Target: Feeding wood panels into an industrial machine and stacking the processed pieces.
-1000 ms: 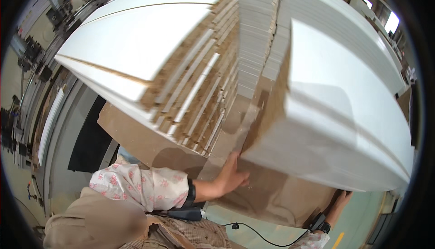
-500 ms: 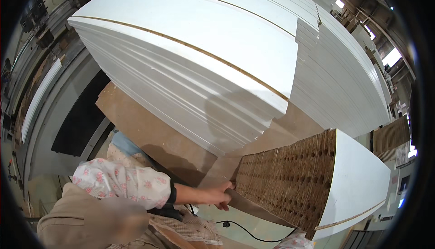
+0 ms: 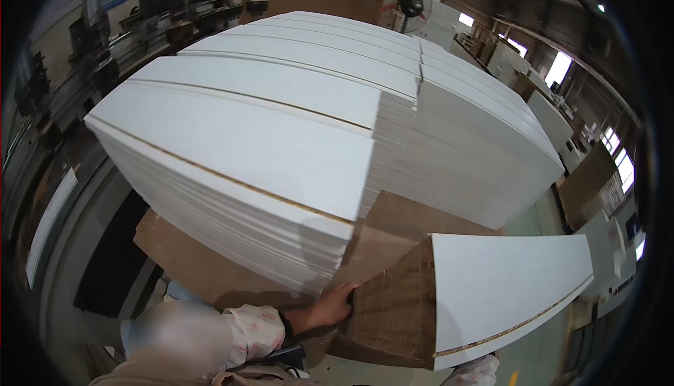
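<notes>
Fingers of the left hand [image 3: 330, 307] touch the smaller board stack [image 3: 509, 288] just right of them, pinching or not I can't tell; likely heavy, stiff, best held low at both ends.

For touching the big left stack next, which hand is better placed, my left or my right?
Probably the left hand: it is close to the big left stack. The right hand is hidden by the small stack; mainly its sleeve shows.
</notes>
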Demonstrator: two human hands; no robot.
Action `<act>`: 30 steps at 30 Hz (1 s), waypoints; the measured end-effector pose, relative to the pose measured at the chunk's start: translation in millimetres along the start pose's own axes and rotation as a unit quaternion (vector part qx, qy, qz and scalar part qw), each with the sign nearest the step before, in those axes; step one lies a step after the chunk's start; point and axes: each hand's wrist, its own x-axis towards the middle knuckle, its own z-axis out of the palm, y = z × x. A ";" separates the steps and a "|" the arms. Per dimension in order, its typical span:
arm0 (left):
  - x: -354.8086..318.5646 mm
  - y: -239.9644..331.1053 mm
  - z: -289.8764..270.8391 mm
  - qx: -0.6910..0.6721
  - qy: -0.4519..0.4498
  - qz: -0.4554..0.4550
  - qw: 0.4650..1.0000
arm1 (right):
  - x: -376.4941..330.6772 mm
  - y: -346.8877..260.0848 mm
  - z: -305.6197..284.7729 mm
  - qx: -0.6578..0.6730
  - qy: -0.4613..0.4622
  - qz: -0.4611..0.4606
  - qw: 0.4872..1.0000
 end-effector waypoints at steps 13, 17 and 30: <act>-82.5 -9.5 -36.8 0.010 0.017 -0.076 0.997 | -34.1 -52.2 138.6 -0.107 -0.287 0.057 0.950; -121.6 -31.5 -58.5 -0.053 0.088 0.006 0.995 | -61.2 -55.3 156.7 -0.118 -0.320 0.076 0.937; -219.6 0.2 -162.1 -0.603 0.171 -0.361 0.690 | -151.6 -63.9 204.4 -0.135 -0.384 0.138 0.903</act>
